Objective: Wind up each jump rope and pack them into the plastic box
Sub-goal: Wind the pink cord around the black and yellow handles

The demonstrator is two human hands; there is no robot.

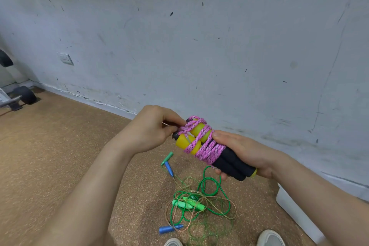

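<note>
Pink jump rope (pixel 207 146) is held in the air, its cord wound tightly round the paired black foam handles (pixel 233 164). The right hand (pixel 245 152) curls its fingers round the foam end. The left hand (pixel 151 130) pinches the cord's last turn at the yellow end. If that pinch slackens before the end is tucked, the top loops would likely spring loose and the winding unravel. Below this bundle, on the cork floor (pixel 60 146), a green jump rope (pixel 187 204) and a blue-handled jump rope (pixel 169 229) lie tangled together, and their cords are hard to trace apart. Below and right of the bundle, the white plastic box (pixel 295 211) is cut off by the frame edge, its inside unseen.
</note>
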